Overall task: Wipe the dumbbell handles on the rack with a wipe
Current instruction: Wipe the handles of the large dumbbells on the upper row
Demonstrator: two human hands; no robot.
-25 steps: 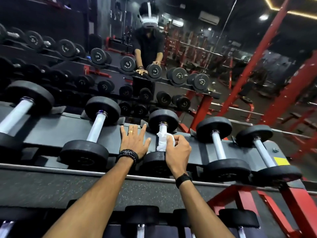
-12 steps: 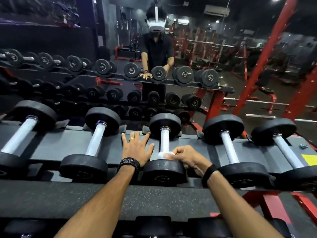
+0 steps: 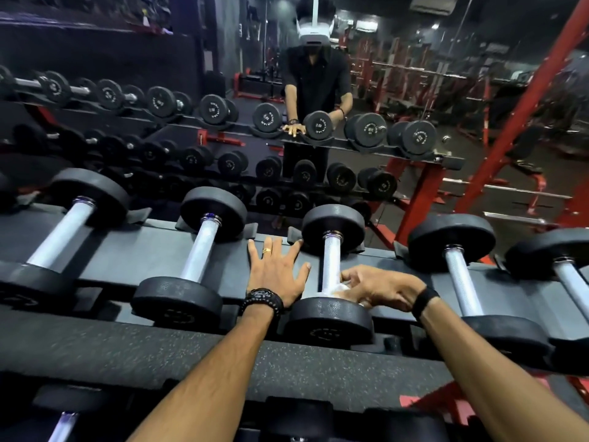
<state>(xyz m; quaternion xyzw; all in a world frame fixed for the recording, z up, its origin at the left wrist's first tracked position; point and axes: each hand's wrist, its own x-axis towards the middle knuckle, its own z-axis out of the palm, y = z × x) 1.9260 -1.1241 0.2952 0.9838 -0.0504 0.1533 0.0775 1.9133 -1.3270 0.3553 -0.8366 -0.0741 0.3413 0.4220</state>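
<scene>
A row of black dumbbells with silver handles lies on the dark top shelf of the rack (image 3: 153,260). The middle dumbbell handle (image 3: 331,260) runs away from me between my hands. My right hand (image 3: 376,287) grips a white wipe (image 3: 342,287) pressed around the near end of that handle, just above the near weight head (image 3: 328,317). Most of the wipe is hidden under my fingers. My left hand (image 3: 275,272) rests flat on the shelf to the left of this dumbbell, fingers spread.
Other dumbbells lie left (image 3: 200,247) and right (image 3: 459,282) of the middle one, more on a lower shelf. A mirror behind the rack reflects me and the weights. Red frame posts (image 3: 414,202) stand at the right.
My right hand has slid the wipe down the handle from its far half to the near end. My left hand has stayed flat on the shelf.
</scene>
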